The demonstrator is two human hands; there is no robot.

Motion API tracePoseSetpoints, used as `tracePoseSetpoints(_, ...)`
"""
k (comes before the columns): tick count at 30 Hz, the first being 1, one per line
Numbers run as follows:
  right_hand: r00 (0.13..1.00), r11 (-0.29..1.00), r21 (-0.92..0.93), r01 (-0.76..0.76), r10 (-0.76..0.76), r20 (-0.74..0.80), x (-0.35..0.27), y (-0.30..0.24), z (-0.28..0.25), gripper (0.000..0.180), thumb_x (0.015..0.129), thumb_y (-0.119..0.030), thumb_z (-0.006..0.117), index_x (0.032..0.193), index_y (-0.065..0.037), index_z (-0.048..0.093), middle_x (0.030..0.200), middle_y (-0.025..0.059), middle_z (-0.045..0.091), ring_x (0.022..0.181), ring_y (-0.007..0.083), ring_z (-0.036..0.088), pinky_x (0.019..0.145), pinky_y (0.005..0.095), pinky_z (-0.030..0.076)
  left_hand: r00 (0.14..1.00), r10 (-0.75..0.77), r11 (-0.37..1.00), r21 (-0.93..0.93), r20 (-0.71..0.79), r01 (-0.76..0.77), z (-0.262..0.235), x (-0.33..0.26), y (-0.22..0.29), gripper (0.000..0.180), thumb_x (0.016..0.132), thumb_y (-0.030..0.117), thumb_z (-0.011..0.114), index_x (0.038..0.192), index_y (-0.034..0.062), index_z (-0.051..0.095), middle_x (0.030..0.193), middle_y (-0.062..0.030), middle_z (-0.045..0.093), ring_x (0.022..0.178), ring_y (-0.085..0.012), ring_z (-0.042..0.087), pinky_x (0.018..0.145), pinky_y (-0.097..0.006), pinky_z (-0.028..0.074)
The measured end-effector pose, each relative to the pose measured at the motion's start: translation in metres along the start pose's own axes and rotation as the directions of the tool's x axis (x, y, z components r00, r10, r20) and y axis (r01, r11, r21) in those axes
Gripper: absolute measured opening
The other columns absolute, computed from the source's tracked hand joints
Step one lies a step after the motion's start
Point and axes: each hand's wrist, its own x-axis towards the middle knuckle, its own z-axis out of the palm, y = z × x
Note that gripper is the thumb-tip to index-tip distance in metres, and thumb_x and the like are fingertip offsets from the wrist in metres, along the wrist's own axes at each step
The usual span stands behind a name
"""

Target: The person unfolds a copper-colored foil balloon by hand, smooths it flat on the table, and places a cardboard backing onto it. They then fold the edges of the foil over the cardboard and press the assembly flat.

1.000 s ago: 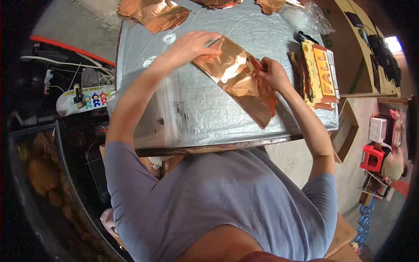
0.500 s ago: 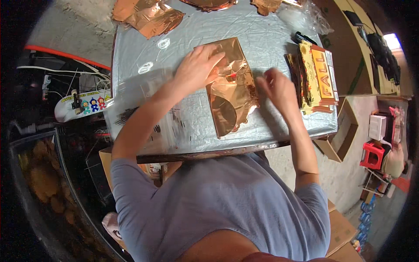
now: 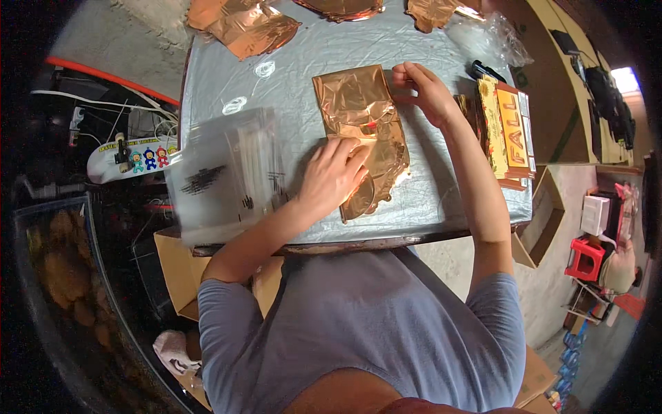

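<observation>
A flat, folded copper-coloured foil balloon (image 3: 348, 90) lies on the table in front of me, its lower right side wrinkled and uneven. Over its lower left part my left hand (image 3: 336, 169) rests with fingers spread, pressing on the foil and hiding some of it. My right hand (image 3: 426, 91) is just off the foil's upper right edge, fingers loosely bent and apart, nothing visible in them. To the left of the balloon is a stack of clear plastic bags (image 3: 227, 165) with dark marks.
Silvery sheeting covers the table (image 3: 434, 200). More copper foil pieces (image 3: 248, 31) lie along the far side, near crumpled clear plastic (image 3: 486, 38). Two white string coils (image 3: 265, 69) are at the left. Yellow and brown printed cards (image 3: 491, 124) stack at the right, below a black object (image 3: 486, 70).
My left hand has slid down the foil toward me. The right hand has moved up and slightly left, from the balloon's right side to near its upper corner.
</observation>
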Motion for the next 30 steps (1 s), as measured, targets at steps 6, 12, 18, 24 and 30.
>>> tracePoseSetpoints(6,0.996,0.998,-0.014,-0.067,0.068,0.049,0.013,0.0,0.002,0.042,0.109,-0.045,0.052,0.125,-0.008,0.064,0.112,0.001,0.068,0.107,0.0134,0.062,0.093,0.037,0.054,1.0,-0.015,1.0,-0.006,0.023,0.015,0.009,-0.006,0.0,0.04,0.085,0.018,0.076,0.124,0.0102,0.067,0.122,-0.0086,0.059,0.113,-0.0288,0.057,0.095,-0.041,0.051)
tracePoseSetpoints(12,0.961,0.96,0.248,-0.131,0.061,0.269,0.04,0.009,-0.005,0.054,0.108,-0.053,0.048,0.132,-0.006,0.06,0.119,0.0058,0.071,0.104,0.0169,0.067,0.093,0.0386,0.055,0.999,0.024,0.994,0.106,-0.035,-0.02,0.022,-0.011,-0.003,0.041,0.085,0.021,0.076,0.124,0.0109,0.068,0.121,-0.0087,0.059,0.112,-0.029,0.056,0.096,-0.042,0.051)
tracePoseSetpoints(18,0.761,0.722,0.647,-0.245,-0.27,0.59,0.112,-0.01,-0.013,0.063,0.109,-0.054,0.043,0.14,0.0,0.052,0.122,0.0121,0.071,0.113,0.0227,0.07,0.114,0.0664,0.04,0.999,0.034,0.987,0.155,-0.022,-0.03,0.022,-0.011,-0.004,0.044,0.083,0.021,0.076,0.125,0.0103,0.068,0.121,-0.0092,0.059,0.112,-0.0289,0.056,0.096,-0.042,0.05)
tracePoseSetpoints(24,0.909,0.666,0.745,-0.03,-0.292,0.297,0.159,-0.026,-0.021,0.053,0.11,-0.046,0.044,0.133,0.0,0.057,0.118,0.0106,0.072,0.114,0.0226,0.069,0.115,0.0734,0.037,0.999,0.046,0.991,0.126,-0.022,-0.043,0.019,-0.006,-0.002,0.044,0.083,0.021,0.076,0.125,0.01,0.067,0.123,-0.0095,0.058,0.113,-0.0292,0.056,0.096,-0.042,0.05)
tracePoseSetpoints(30,0.985,0.968,0.205,0.144,-0.16,0.061,0.075,-0.046,0.009,0.036,0.108,-0.031,0.052,0.126,-0.003,0.064,0.114,0.0045,0.07,0.11,0.0165,0.066,0.108,0.052,0.051,0.999,-0.043,0.999,0.022,-0.015,0.043,0.023,-0.009,-0.008,0.042,0.084,0.017,0.077,0.125,0.0091,0.068,0.122,-0.0101,0.058,0.115,-0.0304,0.055,0.097,-0.043,0.05)
